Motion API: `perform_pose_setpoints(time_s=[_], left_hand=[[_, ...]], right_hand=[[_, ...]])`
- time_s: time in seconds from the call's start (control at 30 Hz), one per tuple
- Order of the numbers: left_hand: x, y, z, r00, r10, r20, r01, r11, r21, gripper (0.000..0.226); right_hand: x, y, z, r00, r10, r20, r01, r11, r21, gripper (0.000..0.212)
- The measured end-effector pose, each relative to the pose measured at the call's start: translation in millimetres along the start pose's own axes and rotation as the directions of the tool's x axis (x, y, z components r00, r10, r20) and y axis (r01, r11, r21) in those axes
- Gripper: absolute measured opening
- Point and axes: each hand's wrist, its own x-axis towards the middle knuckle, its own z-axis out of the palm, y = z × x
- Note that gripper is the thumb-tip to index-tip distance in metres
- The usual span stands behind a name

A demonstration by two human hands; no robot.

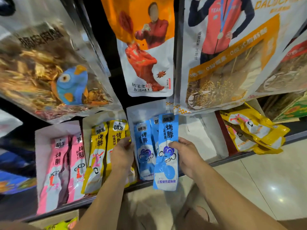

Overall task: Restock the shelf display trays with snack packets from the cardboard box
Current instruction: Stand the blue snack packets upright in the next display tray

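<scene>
Restocking partway; blue tray (142, 112) part-filled.
Pinching blue packet (167, 171) in right hand (189, 158) fingers (176, 144) over it; left hand (122, 156) touching yellow packets (98, 156), grip unreadable; cardboard box (54, 217) holding more.

I am looking into a shop aisle. Big printed snack bags (146, 47) hang in rows above a low shelf (240, 154), where white display trays (39, 146) hold pink packets (54, 163), yellow packets (98, 155) and blue packets (144, 146) sorted by colour. A glossy tiled floor (265, 180) runs alongside.
</scene>
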Motion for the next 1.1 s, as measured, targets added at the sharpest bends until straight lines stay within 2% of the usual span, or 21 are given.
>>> perform_pose_setpoints(time_s=[0.13, 0.3, 0.37, 0.47, 0.57, 0.67, 0.77, 0.83, 0.93, 1.1], left_hand=[[8.0, -10.2, -2.0, 0.995, -0.083, 0.054, 0.088, 0.991, -0.096, 0.012], [21.8, -22.6, 1.3, 0.988, -0.117, 0.099, 0.127, 0.986, -0.107, 0.017], [23.8, -23.8, 1.2, 0.988, -0.108, 0.109, 0.119, 0.988, -0.1, 0.018], [27.5, -25.8, 0.0, 0.987, -0.11, 0.115, 0.121, 0.988, -0.091, 0.019], [26.8, -21.7, -1.9, 0.983, -0.134, 0.128, 0.145, 0.986, -0.086, 0.017], [22.3, -14.6, -3.2, 0.983, -0.141, 0.118, 0.148, 0.988, -0.053, 0.015], [17.2, -5.0, -7.0, 0.984, -0.125, 0.131, 0.124, 0.992, 0.012, 0.021], [11.9, 4.1, -12.9, 0.98, -0.095, 0.174, 0.079, 0.992, 0.096, 0.026], [-1.5, 21.5, -25.8, 0.97, -0.037, 0.242, -0.027, 0.967, 0.255, 0.033], [-27.4, 49.6, -68.1, 0.949, 0.026, 0.314, -0.199, 0.822, 0.534, 0.057]], right_hand=[[23.6, 5.6, 32.6, 0.999, 0.006, 0.051, -0.003, 0.999, -0.05, 0.021], [52.4, 17.7, 66.7, 0.996, -0.054, 0.067, 0.07, 0.963, -0.262, 0.023], [61.9, 21.9, 73.5, 0.994, -0.106, 0.018, 0.105, 0.915, -0.39, 0.028], [69.7, 26.3, 75.5, 0.992, -0.126, -0.022, 0.095, 0.842, -0.531, 0.046], [70.9, 31.3, 75.1, 0.987, -0.156, -0.029, 0.099, 0.748, -0.656, 0.052], [70.9, 34.6, 75.9, 0.98, -0.196, -0.043, 0.109, 0.699, -0.707, 0.047], [62.6, 29.5, 75.1, 0.979, -0.204, -0.003, 0.132, 0.646, -0.752, 0.03], [53.1, 25.1, 74.9, 0.979, -0.201, 0.024, 0.142, 0.597, -0.789, 0.053], [28.2, 13.2, 77.4, 0.967, -0.238, 0.089, 0.184, 0.414, -0.892, 0.06], [-24.3, -14.9, 86.2, 0.925, -0.29, 0.246, 0.251, -0.021, -0.968, 0.052]])
